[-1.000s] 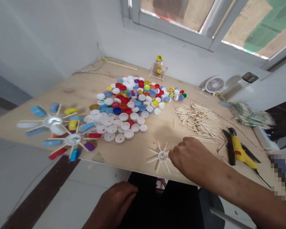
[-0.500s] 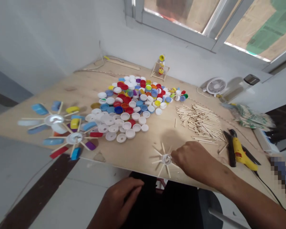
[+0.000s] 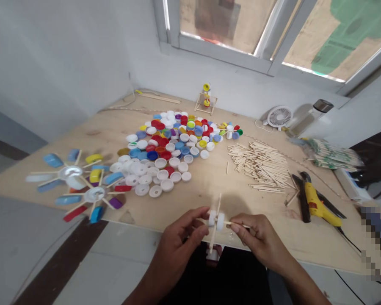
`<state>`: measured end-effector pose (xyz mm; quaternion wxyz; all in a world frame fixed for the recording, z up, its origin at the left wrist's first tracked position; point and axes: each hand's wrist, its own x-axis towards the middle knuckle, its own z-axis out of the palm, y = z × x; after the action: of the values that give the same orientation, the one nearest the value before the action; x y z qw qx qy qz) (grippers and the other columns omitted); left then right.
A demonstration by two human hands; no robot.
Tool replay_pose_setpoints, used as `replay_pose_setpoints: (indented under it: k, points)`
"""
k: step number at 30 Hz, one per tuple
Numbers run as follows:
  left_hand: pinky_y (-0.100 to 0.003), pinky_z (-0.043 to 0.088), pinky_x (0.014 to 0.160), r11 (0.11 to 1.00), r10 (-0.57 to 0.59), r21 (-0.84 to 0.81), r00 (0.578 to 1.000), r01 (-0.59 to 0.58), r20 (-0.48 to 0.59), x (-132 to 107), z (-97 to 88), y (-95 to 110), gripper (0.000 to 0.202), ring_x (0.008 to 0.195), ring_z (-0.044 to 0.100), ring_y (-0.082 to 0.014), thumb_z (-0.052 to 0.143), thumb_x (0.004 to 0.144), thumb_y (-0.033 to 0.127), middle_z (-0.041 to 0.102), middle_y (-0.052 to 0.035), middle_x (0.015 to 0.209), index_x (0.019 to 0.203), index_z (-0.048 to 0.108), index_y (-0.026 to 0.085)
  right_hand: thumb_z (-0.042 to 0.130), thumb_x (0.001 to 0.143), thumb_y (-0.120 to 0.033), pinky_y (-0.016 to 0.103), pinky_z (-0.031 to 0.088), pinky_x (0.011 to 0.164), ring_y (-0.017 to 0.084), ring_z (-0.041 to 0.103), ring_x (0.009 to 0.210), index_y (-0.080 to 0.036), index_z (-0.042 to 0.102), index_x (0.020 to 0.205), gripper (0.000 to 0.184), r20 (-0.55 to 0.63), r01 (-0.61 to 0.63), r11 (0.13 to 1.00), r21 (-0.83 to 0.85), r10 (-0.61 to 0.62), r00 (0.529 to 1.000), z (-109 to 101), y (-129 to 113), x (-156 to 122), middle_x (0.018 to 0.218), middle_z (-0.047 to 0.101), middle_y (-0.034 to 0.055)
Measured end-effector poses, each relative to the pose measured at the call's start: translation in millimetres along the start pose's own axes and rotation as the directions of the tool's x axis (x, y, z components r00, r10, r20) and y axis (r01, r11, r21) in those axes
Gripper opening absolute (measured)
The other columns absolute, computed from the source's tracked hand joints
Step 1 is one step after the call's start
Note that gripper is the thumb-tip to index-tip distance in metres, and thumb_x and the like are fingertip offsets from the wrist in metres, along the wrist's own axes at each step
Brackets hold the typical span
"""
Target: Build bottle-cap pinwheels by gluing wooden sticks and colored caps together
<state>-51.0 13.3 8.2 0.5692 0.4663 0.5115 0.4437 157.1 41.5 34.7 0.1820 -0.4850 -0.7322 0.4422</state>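
A wheel of wooden sticks with white bottle caps (image 3: 220,221) at its hub is held up edge-on at the table's front edge. My left hand (image 3: 186,241) grips it from the left, thumb and fingers against the hub's left side. With thumb and forefinger, my right hand (image 3: 257,237) pinches a wooden stick (image 3: 230,223) that points out from the hub to the right. Fingers hide part of the hub and the stick ends.
Loose bottle caps (image 3: 167,185) are heaped left of centre. Two stick wheels with coloured caps (image 3: 94,195) lie at the left edge. On the right are a pile of wooden sticks (image 3: 263,163), a yellow glue gun (image 3: 317,203), a small fan (image 3: 279,117) and a bottle (image 3: 313,118).
The stick wheel was lying flat on the table and is now raised and turned edge-on. My left hand came up from the lap to hold it; my right hand now pinches a stick.
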Motion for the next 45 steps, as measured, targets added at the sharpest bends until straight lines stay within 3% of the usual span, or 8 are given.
replay_pose_setpoints:
  k: [3,7,15,22,30,33,39,45]
  points:
    - [-0.030,0.055,0.073,0.999,0.047,0.022,0.998,-0.048,0.037,3,4.3,3,0.029,0.086,0.067,-0.0192,0.061,0.081,0.032,0.073,-0.0042,0.097,0.108,0.068,0.023,0.045,0.095,-0.042,0.022,0.039,0.059,0.012,0.054,0.064,-0.015,0.066,0.083,0.037,-0.011,0.015,0.996,0.092,-0.015,1.000,4,1,-3,0.070,0.061,0.0007]
    - [-0.029,0.054,0.071,0.999,0.033,0.028,0.999,-0.033,0.020,2,7.5,1,0.030,0.083,0.066,-0.0180,0.064,0.079,0.032,0.072,-0.0034,0.097,0.107,0.068,0.025,0.047,0.094,-0.039,0.022,0.041,0.063,0.013,0.057,0.068,-0.015,0.066,0.082,0.034,-0.016,0.026,0.989,0.148,-0.023,1.000,6,2,-5,0.074,0.064,0.0020]
    - [-0.031,0.053,0.071,1.000,-0.019,-0.022,0.997,0.021,0.070,0,12.7,-3,0.031,0.079,0.065,-0.0193,0.065,0.078,0.036,0.071,-0.0055,0.093,0.105,0.068,0.021,0.047,0.094,-0.043,0.021,0.037,0.058,0.011,0.048,0.061,-0.016,0.059,0.074,0.035,-0.037,0.018,0.989,0.146,-0.013,0.999,14,9,-7,0.066,0.053,-0.0021]
    - [-0.026,0.049,0.070,0.998,-0.011,-0.055,1.000,0.010,-0.021,2,13.5,-2,0.021,0.074,0.063,-0.0169,0.064,0.080,0.037,0.070,-0.0020,0.082,0.092,0.070,0.021,0.038,0.097,-0.043,0.020,0.034,0.055,0.011,0.043,0.057,-0.019,0.049,0.070,0.038,-0.042,0.052,0.994,0.099,-0.048,0.998,22,10,-8,0.061,0.043,-0.0045]
    - [-0.026,0.048,0.063,0.992,-0.065,-0.106,0.998,0.062,-0.026,-4,15.9,-6,0.027,0.070,0.060,-0.0169,0.065,0.078,0.044,0.067,-0.0033,0.075,0.088,0.068,0.019,0.034,0.096,-0.052,0.022,0.041,0.060,0.015,0.050,0.063,-0.020,0.057,0.075,0.044,-0.036,0.050,0.996,0.069,-0.047,0.998,26,10,-8,0.067,0.052,-0.0005]
    - [-0.028,0.050,0.067,0.991,-0.039,-0.126,0.998,0.032,-0.058,-7,15.5,-8,0.033,0.074,0.062,-0.0176,0.069,0.075,0.044,0.066,-0.0037,0.083,0.098,0.065,0.020,0.038,0.094,-0.052,0.023,0.042,0.063,0.016,0.052,0.067,-0.021,0.059,0.079,0.041,-0.055,0.008,0.998,0.066,-0.004,0.998,28,9,-10,0.072,0.056,0.0007]
    - [-0.035,0.053,0.069,0.968,-0.075,-0.227,0.989,0.103,0.125,-10,13.9,-9,0.042,0.074,0.067,-0.0215,0.073,0.070,0.046,0.070,-0.0047,0.085,0.103,0.063,0.022,0.040,0.095,-0.047,0.022,0.043,0.070,0.015,0.055,0.073,-0.019,0.059,0.078,0.037,0.011,-0.002,0.987,0.161,0.000,1.000,28,-3,-12,0.074,0.059,0.0004]
    - [-0.037,0.053,0.072,0.980,-0.068,-0.168,0.975,0.105,0.212,-12,11.5,-11,0.038,0.079,0.068,-0.0233,0.075,0.069,0.047,0.070,-0.0046,0.086,0.094,0.063,0.022,0.046,0.092,-0.037,0.022,0.043,0.070,0.016,0.057,0.079,-0.018,0.063,0.081,0.027,-0.080,-0.017,0.989,0.144,0.028,0.996,32,-1,-24,0.080,0.063,0.0015]
